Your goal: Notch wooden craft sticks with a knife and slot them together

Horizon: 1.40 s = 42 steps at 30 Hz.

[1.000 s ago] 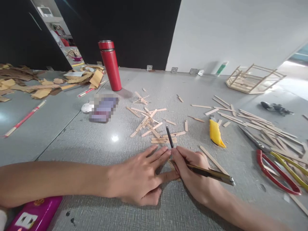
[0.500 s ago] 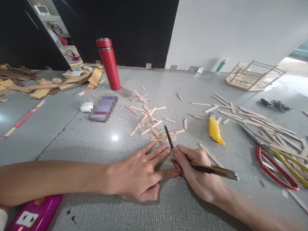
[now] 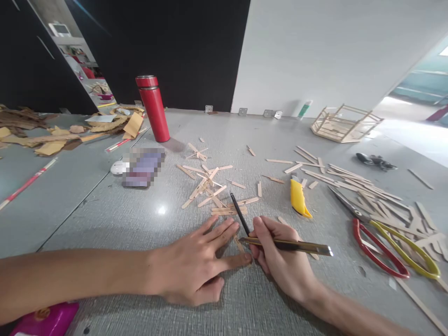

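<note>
Both hands rest low on the grey table (image 3: 115,214), close together. Left hand (image 3: 196,266) lies flat, palm down, fingers spread, the forefinger pressing a small stick (image 3: 239,244) to the table; it grips nothing. Right hand (image 3: 280,259) is closed around a metal knife (image 3: 290,245) and a black pen (image 3: 239,213), the pen pointing away over the loose sticks (image 3: 210,184). Compared with a second ago, the hands keep the same pose; the view has shifted, so the red flask (image 3: 153,108) sits lower. No writing can be read.
</note>
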Each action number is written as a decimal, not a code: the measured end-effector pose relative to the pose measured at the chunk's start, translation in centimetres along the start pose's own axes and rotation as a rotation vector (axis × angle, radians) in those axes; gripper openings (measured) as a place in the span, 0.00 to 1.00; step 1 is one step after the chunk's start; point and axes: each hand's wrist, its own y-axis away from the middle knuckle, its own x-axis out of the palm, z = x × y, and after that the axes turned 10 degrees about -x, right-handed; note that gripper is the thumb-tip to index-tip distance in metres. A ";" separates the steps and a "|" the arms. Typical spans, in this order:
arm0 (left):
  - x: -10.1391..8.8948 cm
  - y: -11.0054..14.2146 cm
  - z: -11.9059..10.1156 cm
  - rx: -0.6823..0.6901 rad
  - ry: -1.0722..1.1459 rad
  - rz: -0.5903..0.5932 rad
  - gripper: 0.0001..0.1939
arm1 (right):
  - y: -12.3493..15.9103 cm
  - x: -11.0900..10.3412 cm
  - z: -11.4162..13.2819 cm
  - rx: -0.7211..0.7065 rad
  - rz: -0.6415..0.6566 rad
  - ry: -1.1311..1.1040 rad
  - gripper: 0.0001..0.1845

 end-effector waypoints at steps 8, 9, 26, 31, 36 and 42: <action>0.1 -0.1 0.1 -0.001 0.045 -0.030 0.33 | 0.7 -0.5 -0.4 -0.154 -0.101 0.122 0.27; 0.1 -0.1 0.2 0.000 0.054 -0.030 0.33 | 0.7 -0.6 -0.6 -0.153 -0.120 0.099 0.27; -1.4 -0.8 -1.1 -0.368 1.150 -0.137 0.23 | 1.2 -0.3 0.3 -0.641 0.152 0.405 0.39; -1.3 -1.1 -1.8 -0.347 1.339 0.009 0.25 | 1.4 0.4 0.4 -0.774 0.204 0.522 0.48; -0.8 -1.1 -1.9 -0.336 1.477 0.083 0.25 | 1.4 0.7 -0.1 -0.775 0.154 0.541 0.48; 0.0 -1.2 -1.1 -0.393 1.579 0.170 0.25 | 1.3 0.7 -0.3 -0.699 0.180 0.508 0.46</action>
